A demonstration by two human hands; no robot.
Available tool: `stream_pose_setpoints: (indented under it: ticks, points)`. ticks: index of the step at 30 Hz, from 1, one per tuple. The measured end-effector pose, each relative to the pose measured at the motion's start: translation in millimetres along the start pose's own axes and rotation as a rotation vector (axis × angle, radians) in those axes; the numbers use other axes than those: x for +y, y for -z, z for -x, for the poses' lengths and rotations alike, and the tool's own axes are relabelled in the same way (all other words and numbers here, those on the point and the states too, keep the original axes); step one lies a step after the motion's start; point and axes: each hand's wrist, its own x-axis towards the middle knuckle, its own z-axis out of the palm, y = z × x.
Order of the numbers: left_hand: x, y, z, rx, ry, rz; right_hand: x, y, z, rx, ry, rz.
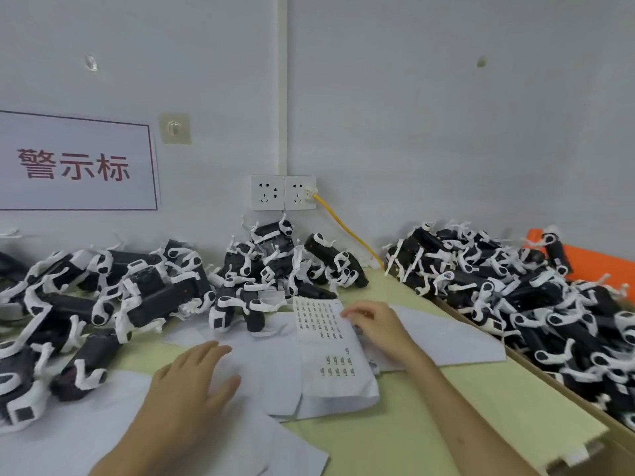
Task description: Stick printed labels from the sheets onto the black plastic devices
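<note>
A label sheet with rows of small printed labels lies in the middle of the table on other white sheets. My right hand rests at its upper right edge, fingers curled at the edge as if pinching a label or the sheet's edge; the grip itself is hidden. My left hand lies flat with spread fingers on a blank white sheet to the left. Black plastic devices with white parts are heaped at the back and left, and none is in either hand.
A cardboard box full of several more black devices runs along the right. Wall sockets with a yellow cable sit at the back corner. An orange item lies far right. Bare green tabletop shows front right.
</note>
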Motion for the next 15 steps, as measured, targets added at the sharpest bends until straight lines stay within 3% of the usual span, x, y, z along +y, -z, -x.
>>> stream_pose_setpoints:
  ticks: [2, 5, 15]
  points:
    - [-4, -6, 0, -0.124, 0.009, -0.050, 7, -6, 2, -0.088, -0.005, 0.091]
    - [-6, -14, 0, -0.200, 0.006, -0.082, 11, -12, 1, -0.033, 0.081, 0.210]
    - [-10, -20, -1, -0.083, -0.069, -0.093, 21, -16, -3, -0.052, 0.152, 0.384]
